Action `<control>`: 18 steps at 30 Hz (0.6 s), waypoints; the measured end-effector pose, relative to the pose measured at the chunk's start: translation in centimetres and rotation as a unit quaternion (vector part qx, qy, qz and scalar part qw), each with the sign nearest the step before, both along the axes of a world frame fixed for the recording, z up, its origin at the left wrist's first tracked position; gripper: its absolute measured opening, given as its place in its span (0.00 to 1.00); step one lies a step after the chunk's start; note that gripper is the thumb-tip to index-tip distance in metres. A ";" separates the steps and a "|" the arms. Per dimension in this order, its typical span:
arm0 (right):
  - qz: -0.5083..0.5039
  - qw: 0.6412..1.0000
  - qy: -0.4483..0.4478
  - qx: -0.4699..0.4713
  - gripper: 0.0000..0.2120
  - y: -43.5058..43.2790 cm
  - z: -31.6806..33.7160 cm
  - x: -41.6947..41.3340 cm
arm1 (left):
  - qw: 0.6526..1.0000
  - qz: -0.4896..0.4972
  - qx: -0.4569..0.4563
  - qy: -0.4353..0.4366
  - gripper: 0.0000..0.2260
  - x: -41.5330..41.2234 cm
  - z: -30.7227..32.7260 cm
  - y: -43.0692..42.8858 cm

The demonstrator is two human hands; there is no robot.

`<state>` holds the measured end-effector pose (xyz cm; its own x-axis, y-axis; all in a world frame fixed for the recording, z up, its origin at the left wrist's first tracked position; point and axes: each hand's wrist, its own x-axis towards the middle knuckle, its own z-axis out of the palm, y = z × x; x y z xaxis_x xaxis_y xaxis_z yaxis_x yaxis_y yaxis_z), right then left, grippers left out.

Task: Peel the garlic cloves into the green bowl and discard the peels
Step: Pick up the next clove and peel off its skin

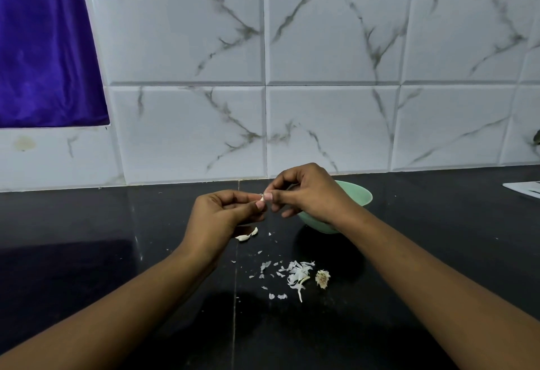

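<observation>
Between left grip (222, 217) and right grip (306, 194), one clove (262, 198) is pinched at the fingertips — a small, slick hold above the counter (87, 223). A hard tug could flick it short of the bowl (359, 195) just behind the right grip, or drop skin onto the spare cloves (247, 235) — away from the peels (295, 276).

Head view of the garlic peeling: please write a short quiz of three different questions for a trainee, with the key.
1. True or false: the right hand partly hides the green bowl.
2. Choose: the loose peels lie A) in the bowl, B) on the black counter, C) in the left hand.
3. Missing word: both hands together pinch one garlic ____.

Key: 1 true; 2 B; 3 clove.
</observation>
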<state>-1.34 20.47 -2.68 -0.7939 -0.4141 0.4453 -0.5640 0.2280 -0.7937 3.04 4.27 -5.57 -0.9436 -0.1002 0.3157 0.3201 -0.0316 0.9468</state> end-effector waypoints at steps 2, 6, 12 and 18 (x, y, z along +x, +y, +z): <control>0.000 1.000 0.000 0.000 0.02 -0.1 -0.1 -0.2 | 1.000 -0.002 0.002 -0.003 0.03 -0.1 0.0 0.0; 0.025 0.999 -0.032 -0.015 0.02 -0.3 -0.5 -0.4 | 0.999 -0.026 0.028 -0.038 0.02 -0.3 0.0 -0.1; 0.036 0.997 -0.054 -0.039 0.05 -0.6 -0.8 -0.6 | 0.996 -0.046 0.039 -0.066 0.03 -0.6 -0.2 -0.2; 0.016 1.000 -0.018 -0.001 0.06 -0.6 -0.8 -0.6 | 0.996 -0.047 0.035 -0.061 0.04 -0.7 -0.3 -0.2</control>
<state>-1.94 19.89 -3.51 -0.7964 -0.4385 0.4166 -0.5413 0.2095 -0.8143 2.37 4.04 -5.82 -0.9809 -0.0272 0.1928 0.1947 -0.1235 0.9731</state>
